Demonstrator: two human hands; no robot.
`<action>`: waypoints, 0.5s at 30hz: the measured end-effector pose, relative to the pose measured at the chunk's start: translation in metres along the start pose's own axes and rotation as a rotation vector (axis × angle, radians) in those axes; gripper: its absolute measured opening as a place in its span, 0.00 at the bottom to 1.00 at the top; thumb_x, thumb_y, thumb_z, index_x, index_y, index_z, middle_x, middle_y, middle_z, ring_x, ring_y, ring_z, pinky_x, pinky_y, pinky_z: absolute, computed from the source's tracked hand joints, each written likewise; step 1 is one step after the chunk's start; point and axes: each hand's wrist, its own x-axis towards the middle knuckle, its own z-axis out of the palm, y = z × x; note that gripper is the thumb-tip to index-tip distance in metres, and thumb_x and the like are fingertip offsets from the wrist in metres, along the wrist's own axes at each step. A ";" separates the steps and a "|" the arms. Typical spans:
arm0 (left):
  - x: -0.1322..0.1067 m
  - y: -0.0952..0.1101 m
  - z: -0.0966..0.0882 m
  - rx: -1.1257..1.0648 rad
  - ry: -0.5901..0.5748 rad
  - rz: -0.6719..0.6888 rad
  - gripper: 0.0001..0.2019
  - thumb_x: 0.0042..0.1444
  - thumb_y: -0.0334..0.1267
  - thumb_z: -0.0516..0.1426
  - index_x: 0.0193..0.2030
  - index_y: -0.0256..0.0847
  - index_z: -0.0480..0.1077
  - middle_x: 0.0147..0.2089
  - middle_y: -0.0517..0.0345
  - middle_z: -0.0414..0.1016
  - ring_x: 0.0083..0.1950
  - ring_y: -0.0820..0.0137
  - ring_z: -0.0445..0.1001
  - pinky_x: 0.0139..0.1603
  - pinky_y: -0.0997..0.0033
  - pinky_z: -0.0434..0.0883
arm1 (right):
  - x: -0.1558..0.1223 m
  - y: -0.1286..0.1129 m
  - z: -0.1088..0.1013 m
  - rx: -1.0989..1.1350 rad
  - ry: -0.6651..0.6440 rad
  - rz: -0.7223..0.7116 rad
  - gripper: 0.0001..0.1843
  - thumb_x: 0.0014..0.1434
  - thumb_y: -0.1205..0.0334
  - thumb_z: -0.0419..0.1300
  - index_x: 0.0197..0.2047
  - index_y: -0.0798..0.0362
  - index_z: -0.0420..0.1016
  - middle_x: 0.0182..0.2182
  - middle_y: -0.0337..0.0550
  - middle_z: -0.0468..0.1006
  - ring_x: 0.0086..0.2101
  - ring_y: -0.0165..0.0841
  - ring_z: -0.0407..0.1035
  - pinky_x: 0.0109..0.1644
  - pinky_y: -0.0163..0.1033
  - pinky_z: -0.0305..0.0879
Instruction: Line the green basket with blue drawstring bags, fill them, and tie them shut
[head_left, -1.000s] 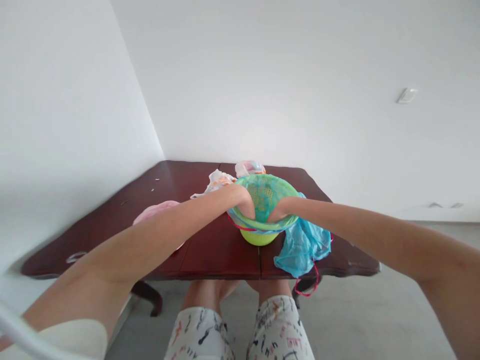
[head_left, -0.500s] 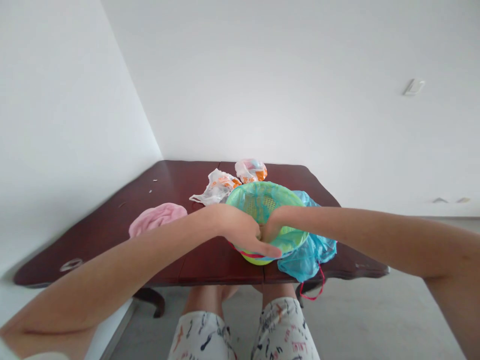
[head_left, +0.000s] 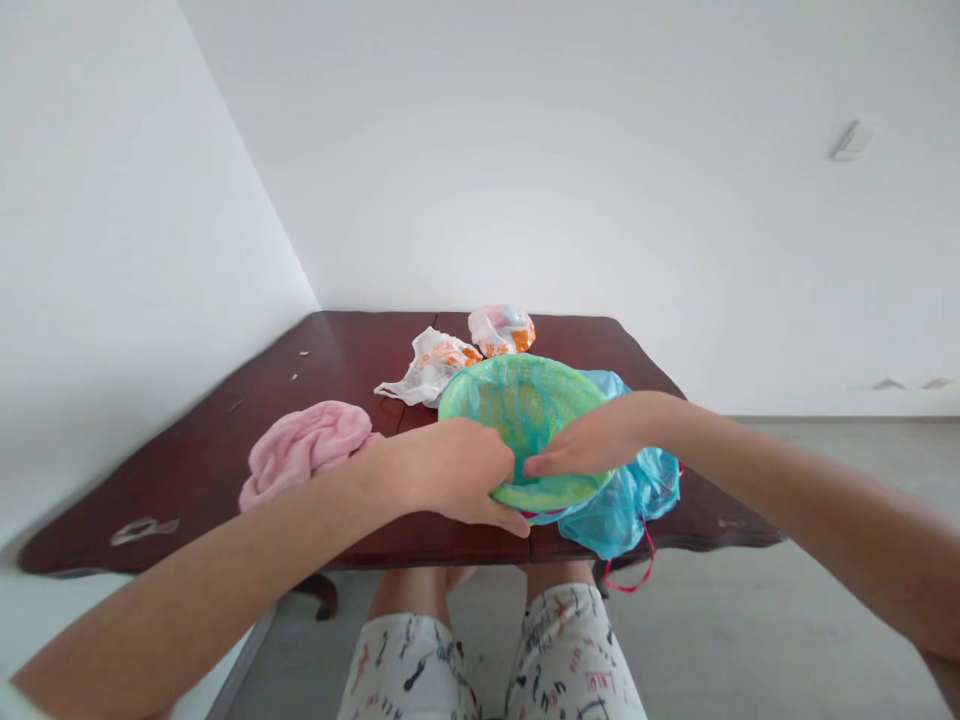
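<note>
one basket (head_left: 525, 410), between left hand (head_left: 450, 472), right hand (head_left: 592, 447)

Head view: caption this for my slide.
Left hand and right hand hold a round green plastic basket beside a crumpled blue plastic bag.

The left hand (head_left: 457, 475) and the right hand (head_left: 592, 445) are bare, and so are the long forearms (head_left: 225, 570) running back from the fingers (head_left: 495, 510). Well below the fingers, two bare knees (head_left: 405, 590) show just above a pair of loose white shorts (head_left: 409, 670), printed all over with small black squiggles and shapes, with red and orange marks and bits of lettering among them.
</note>
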 end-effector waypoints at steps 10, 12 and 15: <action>-0.023 -0.037 -0.003 -0.052 0.287 0.189 0.42 0.58 0.90 0.63 0.52 0.54 0.91 0.42 0.47 0.93 0.47 0.45 0.92 0.56 0.45 0.86 | -0.155 -0.025 0.098 0.207 1.217 0.132 0.40 0.80 0.27 0.40 0.66 0.31 0.89 0.54 0.58 0.90 0.65 0.70 0.80 0.73 0.85 0.70; -0.019 -0.073 -0.017 -0.111 0.502 0.230 0.46 0.64 0.91 0.54 0.58 0.54 0.90 0.50 0.47 0.95 0.52 0.48 0.93 0.62 0.46 0.86 | -0.174 -0.006 0.158 0.322 1.529 0.214 0.33 0.79 0.35 0.43 0.54 0.28 0.90 0.46 0.57 0.88 0.51 0.69 0.82 0.60 0.85 0.74; 0.017 -0.138 -0.028 -0.151 0.862 -0.118 0.32 0.81 0.71 0.53 0.56 0.47 0.87 0.52 0.47 0.94 0.53 0.54 0.93 0.63 0.53 0.86 | -0.201 -0.001 0.234 0.260 1.597 0.409 0.31 0.80 0.39 0.45 0.39 0.30 0.88 0.27 0.53 0.77 0.27 0.59 0.72 0.36 0.72 0.71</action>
